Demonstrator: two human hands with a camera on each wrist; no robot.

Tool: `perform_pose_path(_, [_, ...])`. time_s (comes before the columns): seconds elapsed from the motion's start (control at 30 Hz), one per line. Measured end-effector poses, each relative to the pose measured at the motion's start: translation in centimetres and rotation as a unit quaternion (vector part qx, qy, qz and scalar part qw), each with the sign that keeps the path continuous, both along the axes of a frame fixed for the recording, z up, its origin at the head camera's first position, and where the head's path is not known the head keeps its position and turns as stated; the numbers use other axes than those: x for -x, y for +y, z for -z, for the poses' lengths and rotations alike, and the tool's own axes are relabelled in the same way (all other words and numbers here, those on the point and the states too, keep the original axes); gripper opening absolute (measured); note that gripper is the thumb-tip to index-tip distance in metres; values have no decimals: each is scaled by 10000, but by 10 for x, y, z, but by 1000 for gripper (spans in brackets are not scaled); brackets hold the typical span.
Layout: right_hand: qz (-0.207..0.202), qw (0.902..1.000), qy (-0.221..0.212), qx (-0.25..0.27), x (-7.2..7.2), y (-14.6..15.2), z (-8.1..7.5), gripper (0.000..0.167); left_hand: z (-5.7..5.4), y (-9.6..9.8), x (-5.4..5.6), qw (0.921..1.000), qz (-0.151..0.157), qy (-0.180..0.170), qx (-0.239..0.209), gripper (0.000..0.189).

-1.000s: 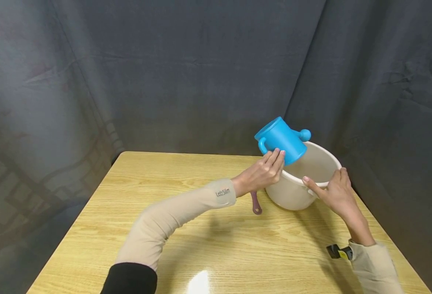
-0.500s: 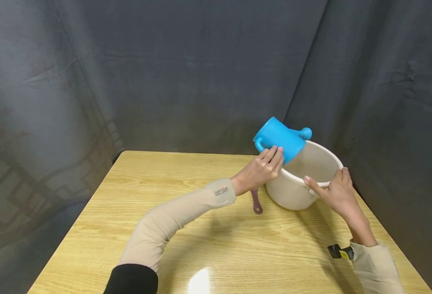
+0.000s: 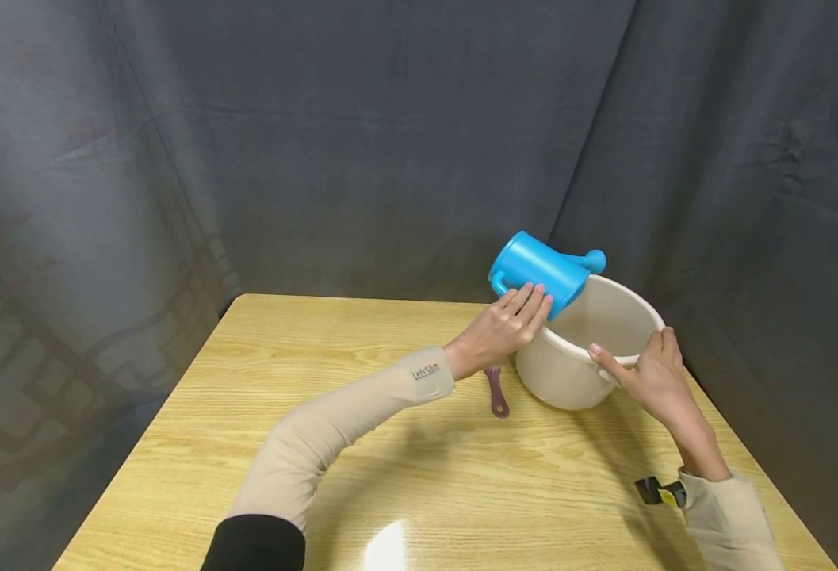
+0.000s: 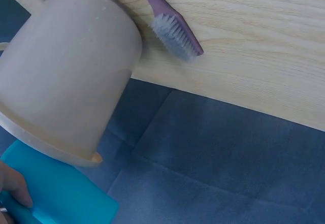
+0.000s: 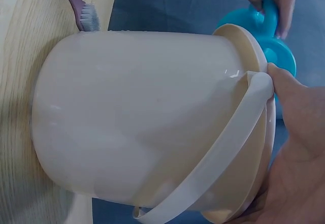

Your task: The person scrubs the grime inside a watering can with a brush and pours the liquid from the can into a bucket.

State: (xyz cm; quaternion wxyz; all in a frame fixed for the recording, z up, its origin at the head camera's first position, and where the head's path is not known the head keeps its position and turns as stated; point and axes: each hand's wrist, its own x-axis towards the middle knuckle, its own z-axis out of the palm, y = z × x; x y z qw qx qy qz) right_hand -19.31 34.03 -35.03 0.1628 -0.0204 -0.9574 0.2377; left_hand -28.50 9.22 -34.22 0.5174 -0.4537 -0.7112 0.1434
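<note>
My left hand [image 3: 507, 323] grips a blue plastic watering can [image 3: 545, 274] by its handle side. The can is tilted over the left part of the rim of a cream bucket [image 3: 564, 377], its round-headed spout pointing right across the back of the bucket. My right hand [image 3: 650, 373] holds the bucket's near right rim, thumb over the edge. In the right wrist view, the bucket's white strap handle [image 5: 213, 155] hangs down along its side. The left wrist view shows the can [image 4: 61, 191] close against the bucket rim.
A purple scrub brush [image 3: 497, 396] with pale bristles lies on the wooden table [image 3: 361, 476] just left of the bucket. Dark grey curtains [image 3: 376, 159] hang behind the table and at both sides. The bucket stands near the table's back right corner.
The watering can has shifted slightly left and turned to lie flatter, with my left hand moving a little left along with it. The bucket and my right hand have stayed almost still.
</note>
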Motion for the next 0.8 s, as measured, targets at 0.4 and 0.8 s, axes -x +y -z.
perform_pose_path(0.4, [5,10000,54,16,0,1,0,106,-3,0,0,10000,-21,-1,-88,30])
perform_pose_path(0.8, [32,9998,-165,74,-1,0,0,109,-4,-7,6,9963,311,-5,-798,22])
